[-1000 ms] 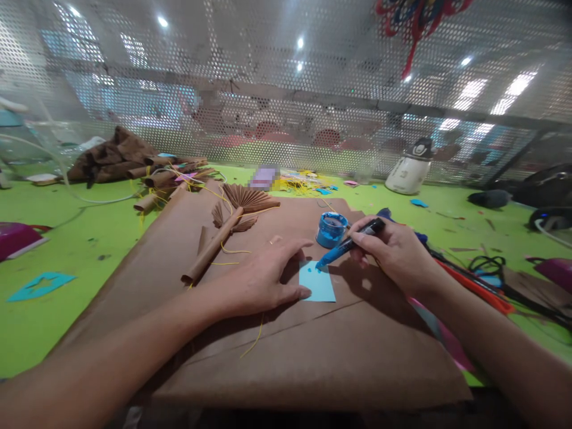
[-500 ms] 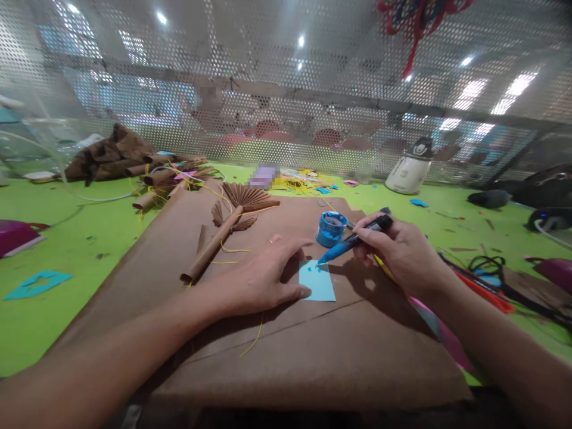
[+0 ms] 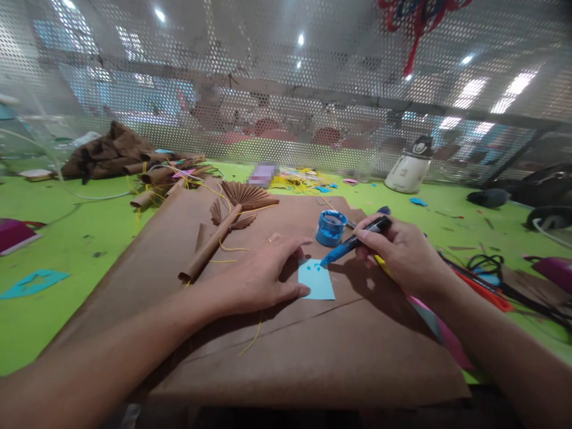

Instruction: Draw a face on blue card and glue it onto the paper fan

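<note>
A white jug (image 3: 409, 170) stands near brown paper rolls (image 3: 154, 176).

The left hand (image 3: 259, 277) lies flat on brown kraft paper (image 3: 286, 351), fingertips pinning the left edge of a small light-blue paper square (image 3: 316, 281). The right hand (image 3: 402, 250) grips a blue-smeared brush (image 3: 353, 243), its tip at the square's upper right corner. An open pot of blue paint (image 3: 331, 227) stands just behind. A pleated paper fan (image 3: 245, 196) lies farther back on the kraft paper.
</note>
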Demonstrator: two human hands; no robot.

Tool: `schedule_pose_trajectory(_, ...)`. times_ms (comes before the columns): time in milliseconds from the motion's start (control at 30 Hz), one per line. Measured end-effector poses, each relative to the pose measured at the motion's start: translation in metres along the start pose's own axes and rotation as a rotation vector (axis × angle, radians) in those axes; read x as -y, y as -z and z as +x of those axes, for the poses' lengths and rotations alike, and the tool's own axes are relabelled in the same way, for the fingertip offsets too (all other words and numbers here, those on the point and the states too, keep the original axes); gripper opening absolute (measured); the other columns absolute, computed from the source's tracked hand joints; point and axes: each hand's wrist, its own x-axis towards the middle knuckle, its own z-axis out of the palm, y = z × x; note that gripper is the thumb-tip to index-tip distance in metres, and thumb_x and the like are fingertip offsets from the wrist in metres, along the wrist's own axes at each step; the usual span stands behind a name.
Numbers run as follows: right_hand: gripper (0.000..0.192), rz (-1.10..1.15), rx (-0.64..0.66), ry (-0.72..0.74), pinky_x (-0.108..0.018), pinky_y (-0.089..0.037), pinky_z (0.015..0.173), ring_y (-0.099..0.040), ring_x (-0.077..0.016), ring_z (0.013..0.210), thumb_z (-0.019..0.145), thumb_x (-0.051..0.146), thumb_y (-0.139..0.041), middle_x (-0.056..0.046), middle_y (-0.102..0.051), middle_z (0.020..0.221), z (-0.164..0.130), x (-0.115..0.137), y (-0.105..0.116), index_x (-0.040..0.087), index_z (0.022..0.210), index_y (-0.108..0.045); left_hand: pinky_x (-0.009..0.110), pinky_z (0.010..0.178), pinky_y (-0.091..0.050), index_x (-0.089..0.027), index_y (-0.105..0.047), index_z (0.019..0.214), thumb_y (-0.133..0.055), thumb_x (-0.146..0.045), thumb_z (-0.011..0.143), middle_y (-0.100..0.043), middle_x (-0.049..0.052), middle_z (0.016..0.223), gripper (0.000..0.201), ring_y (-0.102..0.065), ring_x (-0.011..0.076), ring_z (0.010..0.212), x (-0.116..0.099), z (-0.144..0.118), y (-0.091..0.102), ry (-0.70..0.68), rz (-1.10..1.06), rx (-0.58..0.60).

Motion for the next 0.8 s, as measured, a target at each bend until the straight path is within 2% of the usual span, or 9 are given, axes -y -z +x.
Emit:
schedule_pose_trajectory(233,0.017,0.116,-0.026,-0.028,-0.024,-0.039,0.046,-0.050,-0.0109,0.044,0.083,0.034,-0.060,0.003,-0.057,0.052,0.0005,-0.0018,-0.0017,0.019,0.080,-0.053,0.045,0.097,-0.041,-0.025,-0.045,0.132,-0.071,-0.038,0.075,-0.057,0.008,0.122,0.065,-0.051,0.0276,0.113,0.0004,-0.0009,-0.0004,-0.005,-0.004,-0.007)
schedule_pose_trajectory(500,0.016,-0.047,0.016,0.035,-0.023,-0.042,0.050,-0.052,-0.0098,0.047,0.086,0.032,-0.057,0.003,-0.058,0.054,-0.0023,0.0031,-0.0029,0.019,0.077,-0.056,0.045,0.097,-0.041,-0.025,-0.042,0.135,-0.070,-0.036,0.076,-0.056,0.007,0.121,0.066,-0.051,0.0265,0.111,0.0007,-0.0002,0.0001,-0.001,-0.016,0.005)
schedule_pose_trajectory(800,0.017,-0.052,-0.028,0.006,-0.023,-0.038,0.044,-0.050,-0.0097,0.042,0.084,0.034,-0.058,0.003,-0.057,0.051,-0.0013,0.0006,-0.0010,0.019,0.076,-0.055,0.045,0.097,-0.041,-0.027,-0.042,0.135,-0.069,-0.038,0.077,-0.056,0.007,0.122,0.066,-0.050,0.0271,0.113,-0.0006,-0.0011,0.0011,0.008,-0.009,0.020)
